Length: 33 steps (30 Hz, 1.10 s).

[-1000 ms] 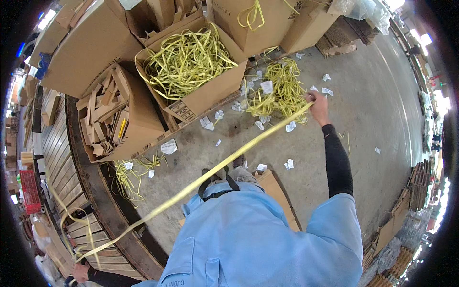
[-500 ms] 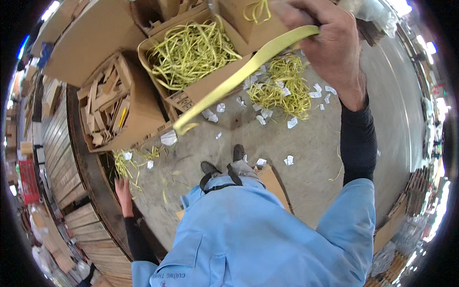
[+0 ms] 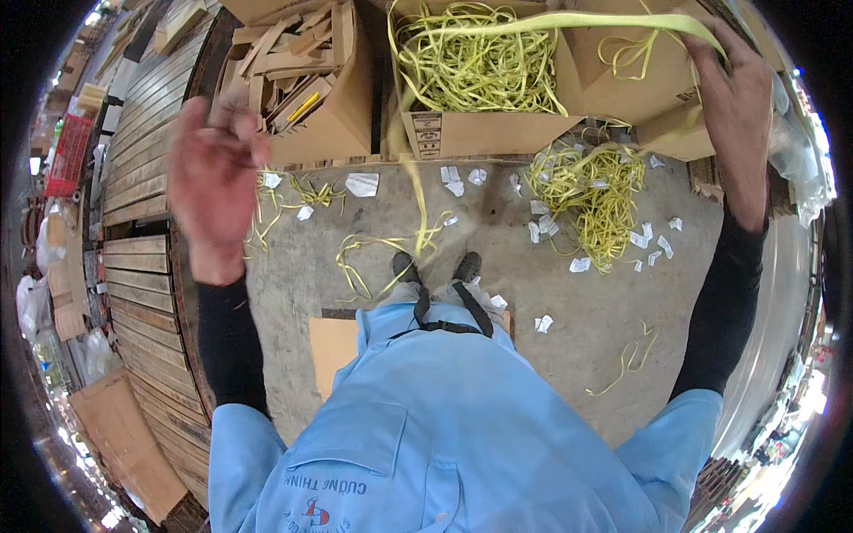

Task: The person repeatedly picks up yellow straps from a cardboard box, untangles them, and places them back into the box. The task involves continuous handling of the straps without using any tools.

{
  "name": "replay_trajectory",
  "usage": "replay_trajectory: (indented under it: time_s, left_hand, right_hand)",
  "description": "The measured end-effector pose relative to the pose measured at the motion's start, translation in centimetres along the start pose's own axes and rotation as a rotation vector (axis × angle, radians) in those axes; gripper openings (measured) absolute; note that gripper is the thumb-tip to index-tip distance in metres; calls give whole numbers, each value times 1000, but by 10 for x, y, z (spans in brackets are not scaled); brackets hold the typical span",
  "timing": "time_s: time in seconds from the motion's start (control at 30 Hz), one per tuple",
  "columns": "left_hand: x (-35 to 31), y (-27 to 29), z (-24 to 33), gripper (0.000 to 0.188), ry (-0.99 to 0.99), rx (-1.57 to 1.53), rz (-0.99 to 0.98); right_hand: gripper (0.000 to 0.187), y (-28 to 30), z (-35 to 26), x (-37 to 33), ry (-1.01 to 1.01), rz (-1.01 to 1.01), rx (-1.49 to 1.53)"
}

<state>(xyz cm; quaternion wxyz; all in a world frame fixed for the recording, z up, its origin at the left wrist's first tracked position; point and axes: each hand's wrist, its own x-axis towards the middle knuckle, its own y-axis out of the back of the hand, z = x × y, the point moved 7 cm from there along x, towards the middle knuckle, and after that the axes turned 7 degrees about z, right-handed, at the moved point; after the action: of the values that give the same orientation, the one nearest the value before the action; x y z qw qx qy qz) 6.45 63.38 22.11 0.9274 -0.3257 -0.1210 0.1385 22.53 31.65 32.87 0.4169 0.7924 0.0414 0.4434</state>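
Right of the strap-filled box [image 3: 506, 135], the right hand [image 3: 737, 107] pinches a strap [image 3: 604, 19]; left of it, the blurred left hand [image 3: 213, 186] looks half-open, empty. Trailing slack could snag the box.

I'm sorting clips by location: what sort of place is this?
Probably a warehouse or packing area: a box of yellow straps, a box of cardboard scraps and a bare concrete floor suggest it.
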Motion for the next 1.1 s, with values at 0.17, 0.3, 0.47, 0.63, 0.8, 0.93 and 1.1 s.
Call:
replay_trajectory:
  time_s: [0.17, 0.3, 0.47, 0.63, 0.8, 0.93, 1.1]
  left_hand:
    - [-22, -45, -31, 46, -473, 848, -176]
    - [-43, 10, -80, 43, 21, 997, -91]
    - [-61, 221, 107, 32, -245, 705, 686]
    - [-177, 374, 257, 53, -338, 846, 1118]
    - [-234, 470, 234, 52, -83, 1204, 1175]
    - [-226, 487, 233, 48, -279, 1430, 862]
    - [-178, 465, 253, 37, -230, 2084, 725]
  right_hand:
    - [26, -72, -63, -54, 215, -321, 250]
    - [27, -101, -70, -49, 274, -340, 240]
    - [25, -72, 78, -26, 126, -156, 6]
    - [28, 20, 250, -85, -309, 3, -253]
    - [28, 38, 302, -174, -437, -80, -350]
    - [26, 55, 297, -221, -430, -254, -372]
    - [26, 125, 300, -285, -554, -312, -526]
